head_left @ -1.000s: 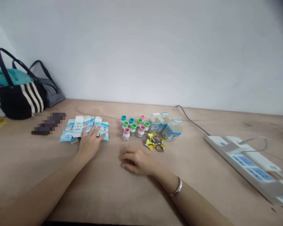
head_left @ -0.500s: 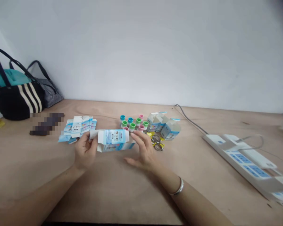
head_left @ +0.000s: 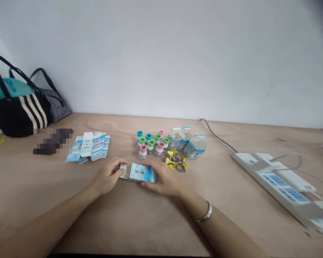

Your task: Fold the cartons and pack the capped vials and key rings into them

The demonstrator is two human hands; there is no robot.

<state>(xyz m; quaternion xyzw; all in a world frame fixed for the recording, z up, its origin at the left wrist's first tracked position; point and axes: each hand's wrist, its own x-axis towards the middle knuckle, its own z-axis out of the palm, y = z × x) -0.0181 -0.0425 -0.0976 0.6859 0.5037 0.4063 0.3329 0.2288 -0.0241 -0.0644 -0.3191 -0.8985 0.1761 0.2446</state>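
So my left hand (head_left: 107, 176) and right hand (head_left: 164, 178) are both holding a half-folded carton (head_left: 138, 172) by its ends, just in front of some little bottles (head_left: 150, 145) on the table (head_left: 43, 186).

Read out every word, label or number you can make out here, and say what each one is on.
Nothing is readable.
Blue-and-white carton between the left hand and right hand: print too small to read.
Flat cartons: print too blurred to read.
Small boxes: print too small to read.
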